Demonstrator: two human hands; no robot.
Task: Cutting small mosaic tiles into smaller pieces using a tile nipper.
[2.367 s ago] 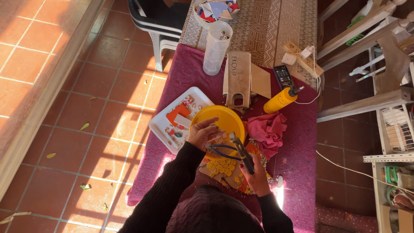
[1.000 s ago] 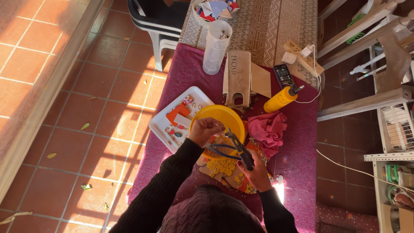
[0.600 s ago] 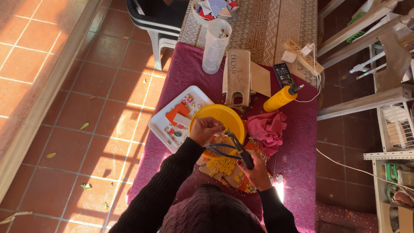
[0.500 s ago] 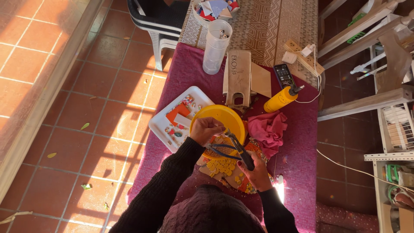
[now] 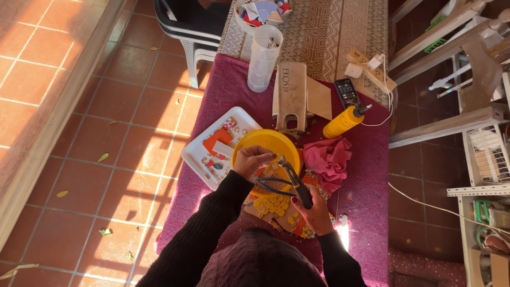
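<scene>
Left hand (image 5: 254, 161) pinches a small brittle tile piece over the yellow bowl (image 5: 265, 144), right hand (image 5: 314, 211) clamped round the nipper (image 5: 291, 180) handles, so edge grip looks safest.

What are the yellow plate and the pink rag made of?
The yellow plate looks like smooth plastic: an even bright colour with a thin rim, though glazed ceramic cannot be ruled out. The pink rag is soft cloth, since it lies crumpled in folds. The left hand is over the plate, and the right hand grips dark-handled nippers, probably metal.
</scene>
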